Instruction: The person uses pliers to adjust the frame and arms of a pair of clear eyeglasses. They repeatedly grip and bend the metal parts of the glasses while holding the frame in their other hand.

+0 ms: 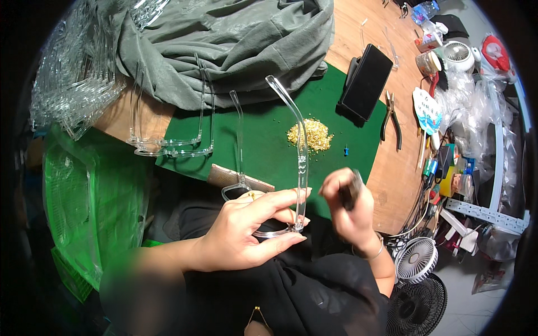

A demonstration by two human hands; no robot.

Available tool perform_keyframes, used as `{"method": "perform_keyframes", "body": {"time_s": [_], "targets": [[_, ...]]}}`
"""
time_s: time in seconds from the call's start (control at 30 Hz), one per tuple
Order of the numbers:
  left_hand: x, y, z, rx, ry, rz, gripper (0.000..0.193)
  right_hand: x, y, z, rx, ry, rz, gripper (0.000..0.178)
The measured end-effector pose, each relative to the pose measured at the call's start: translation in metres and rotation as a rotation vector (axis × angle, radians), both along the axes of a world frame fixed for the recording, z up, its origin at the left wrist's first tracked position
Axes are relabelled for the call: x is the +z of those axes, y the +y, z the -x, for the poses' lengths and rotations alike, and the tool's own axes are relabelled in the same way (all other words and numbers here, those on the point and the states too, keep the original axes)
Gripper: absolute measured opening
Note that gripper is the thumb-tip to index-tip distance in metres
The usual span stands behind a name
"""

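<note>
My left hand (246, 229) is closed on a pair of clear plastic eyeglass frames (301, 185). One temple stands up past the fingertips, and the other temple rises farther left; the fingers hide part of the front. Just right of the frames, my right hand (353, 213) is curled around a short dark tool (350, 193), too blurred to name more exactly. Beyond the hands, a pile of tiny gold-coloured metal pieces (311, 135) lies on the green mat (263, 134). A small blue pin-like piece (346, 150) is right of the pile.
More clear frames (174, 148) rest at the mat's left edge, beside a heap of them (73, 78). Grey cloth (224, 50) covers the back. A black phone (367, 81) and pliers (390, 120) lie right. Fans (416, 259) and cables border the table; a green crate (95, 196) stands left.
</note>
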State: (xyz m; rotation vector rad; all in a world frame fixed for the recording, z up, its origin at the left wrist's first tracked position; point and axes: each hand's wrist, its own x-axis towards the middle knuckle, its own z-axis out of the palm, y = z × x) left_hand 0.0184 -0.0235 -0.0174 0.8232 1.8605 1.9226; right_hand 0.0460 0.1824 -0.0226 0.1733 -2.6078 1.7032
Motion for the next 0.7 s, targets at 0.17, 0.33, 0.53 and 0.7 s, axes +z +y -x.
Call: {"method": "perform_keyframes", "body": {"time_s": [0.17, 0.33, 0.53, 0.7], "targets": [[0.007, 0.003, -0.009, 0.032, -0.055, 0.035, 0.056, 0.013, -0.024, 0.002, 0.193, 0.396, 0.106, 0.023], [0.008, 0.000, -0.013, 0.036, -0.112, 0.015, 0.057, 0.004, -0.026, 0.001, 0.208, 0.502, 0.161, 0.012], [0.005, -0.001, -0.014, 0.020, -0.028, -0.024, 0.056, 0.002, -0.025, -0.003, 0.223, 0.486, 0.220, 0.013], [0.003, -0.002, -0.014, 0.008, 0.022, -0.011, 0.056, 0.003, -0.025, -0.006, 0.224, 0.429, 0.247, 0.013]]}}
